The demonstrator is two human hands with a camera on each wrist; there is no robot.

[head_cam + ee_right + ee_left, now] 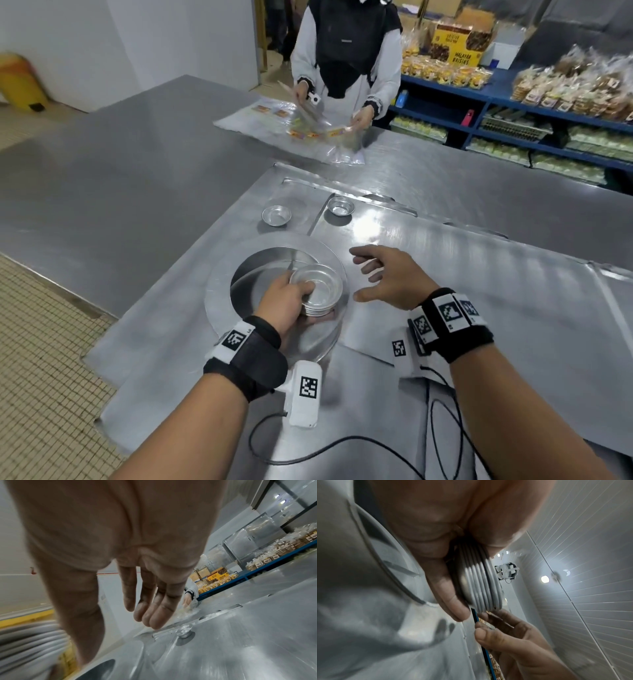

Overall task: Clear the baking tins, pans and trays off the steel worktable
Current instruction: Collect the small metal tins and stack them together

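Note:
My left hand (291,301) grips a stack of several small round aluminium tins (317,289), thumb inside the top tin and fingers underneath; the stacked rims (481,586) show edge-on in the left wrist view. The stack hangs over a large round pan (274,270) with a wide flat rim. My right hand (387,274) hovers open just right of the stack, fingers spread, holding nothing. Two single small tins stand farther back: one (276,216) on the left, one (340,206) on the right, the latter also seen as a tin (184,632) beyond my right fingertips (154,616).
Flat metal trays (479,291) cover the steel worktable (120,178) under my hands. Across the table a person (346,61) handles clear plastic bags (308,126). Blue shelves (513,102) of packaged baked goods stand at the back right. Wrist-camera cables (342,445) trail near the front edge.

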